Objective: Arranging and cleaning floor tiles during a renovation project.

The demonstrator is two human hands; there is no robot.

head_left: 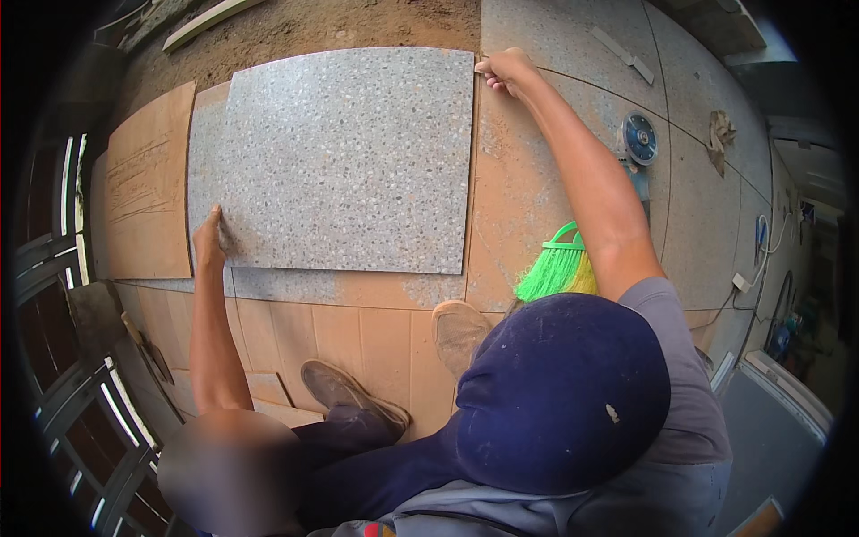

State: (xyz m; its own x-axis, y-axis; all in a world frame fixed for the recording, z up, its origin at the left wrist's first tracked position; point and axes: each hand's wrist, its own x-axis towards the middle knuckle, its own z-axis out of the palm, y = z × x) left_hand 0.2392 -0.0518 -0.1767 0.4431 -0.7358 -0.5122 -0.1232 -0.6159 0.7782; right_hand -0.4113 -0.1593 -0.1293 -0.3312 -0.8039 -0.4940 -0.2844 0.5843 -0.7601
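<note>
A grey speckled tile (349, 161) lies over another grey slab (208, 134), beside a brown board (143, 188) with scored marks. My left hand (210, 233) grips the tile's left edge near the lower corner, its fingers partly hidden. At the tile's upper right corner, my right hand (506, 70) has curled fingers pinching; what is between them is too small to make out. A green and yellow broom head (546, 273) lies below my right forearm. An angle grinder with a blue disc (639, 136) rests to the right.
Bare soil with a wooden batten (201, 22) borders the top. Large slabs (698, 206) cover the right side, with a crumpled rag (720, 134), a strip (622, 54) and a white cable (761, 259). Metal railing (54, 268) stands left; my shoes rest on plank-like tiles (335, 331).
</note>
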